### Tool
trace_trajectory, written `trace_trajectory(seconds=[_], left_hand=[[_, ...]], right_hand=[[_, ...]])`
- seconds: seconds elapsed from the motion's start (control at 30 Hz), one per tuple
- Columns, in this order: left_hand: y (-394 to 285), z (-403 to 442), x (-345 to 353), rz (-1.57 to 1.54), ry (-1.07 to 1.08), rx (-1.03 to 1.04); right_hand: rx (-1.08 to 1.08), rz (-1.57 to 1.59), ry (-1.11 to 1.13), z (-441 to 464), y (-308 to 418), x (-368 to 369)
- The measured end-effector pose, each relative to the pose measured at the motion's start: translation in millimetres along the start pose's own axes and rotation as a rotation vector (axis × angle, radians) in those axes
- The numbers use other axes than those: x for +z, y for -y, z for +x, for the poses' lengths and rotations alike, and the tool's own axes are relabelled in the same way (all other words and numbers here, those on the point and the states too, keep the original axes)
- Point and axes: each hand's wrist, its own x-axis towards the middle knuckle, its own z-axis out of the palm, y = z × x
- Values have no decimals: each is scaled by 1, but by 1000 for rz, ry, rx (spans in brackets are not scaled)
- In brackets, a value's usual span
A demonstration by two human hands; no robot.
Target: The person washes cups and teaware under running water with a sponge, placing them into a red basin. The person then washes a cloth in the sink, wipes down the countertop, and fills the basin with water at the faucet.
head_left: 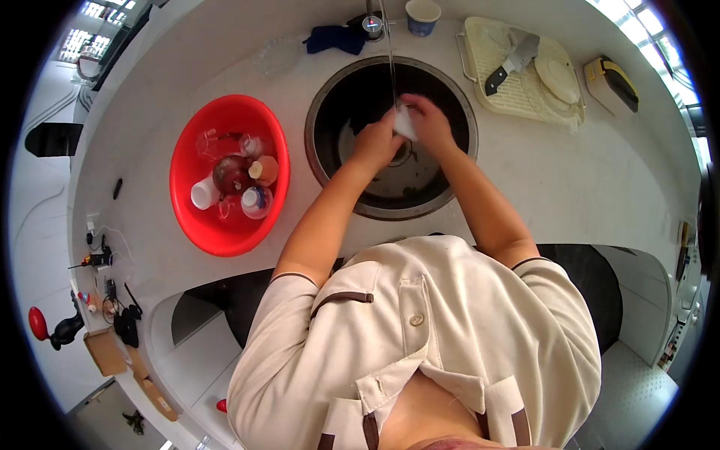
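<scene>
A white item (406, 122) sits between the fingers, pinched by the left hand (377, 140) and the right hand (427, 121), whose fingers curl around it, nearly closed; blur hides how firmly each presses. Just beyond the fingertips falls a thin stream (391, 56), seemingly water; handling it well here probably means letting one hand bear the item while the other turns it, so every face meets the flow. Wet surfaces may slip, so a light but full-fingered hold seems wise. Keeping it low inside the sink (309, 142), below and around the fingers, should limit splashing. Farther out, the tap (373, 27) stands ahead of them, the red basin (178, 180) to their left, and a knife (514, 63) to their right, best given elbow room.
</scene>
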Motion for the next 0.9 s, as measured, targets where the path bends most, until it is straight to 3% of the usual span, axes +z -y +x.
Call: trace_trajectory(seconds=[0.03,0.1,0.13,0.2,0.27,0.33,0.4,0.47,0.5,0.57,0.6,0.67,0.7,0.73,0.77,0.8,0.83,0.9], left_hand=[[-1,0,-1,-1,1,0],[-5,5,-5,113,-1,-54],[-7,9,-7,116,-5,-46],[-11,2,-4,28,-68,-125],[-13,-5,-4,-86,-119,-111],[-9,-6,-3,-191,-179,-99],[4,-11,2,-79,-120,-110],[6,-7,0,18,-100,-129],[7,-6,1,111,-78,-154],[19,-11,4,14,-69,-181],[19,-14,2,-77,-46,-202],[12,-7,4,-55,-46,-184],[4,-4,6,-41,-54,-176],[-3,-1,7,-45,-53,-168],[-9,2,7,-102,-213,-47],[-8,3,8,-133,-293,10],[-7,3,10,-159,-372,69],[14,0,20,-254,-386,-74]], right_hand=[[-128,-550,41,-4,-1,0],[-240,-1149,104,-9,3,-3],[-248,-1148,97,-4,5,-2],[-481,-867,66,-5,6,-1],[-448,-763,22,2,13,-3],[-362,-885,308,12,25,-10],[-474,-985,279,14,20,-10],[-821,-1011,90,27,8,-17],[-824,-1013,92,28,17,-19],[-358,-762,-359,27,43,-18],[-351,-759,-362,24,39,-17],[-524,-727,-100,22,31,-10],[-707,-896,-77,18,19,2],[-720,-1271,133,13,7,9],[-458,-1453,267,7,8,30],[-820,-1029,66,-2,-22,29],[-788,-965,128,-3,-20,27],[-748,-891,195,-12,-3,21]])
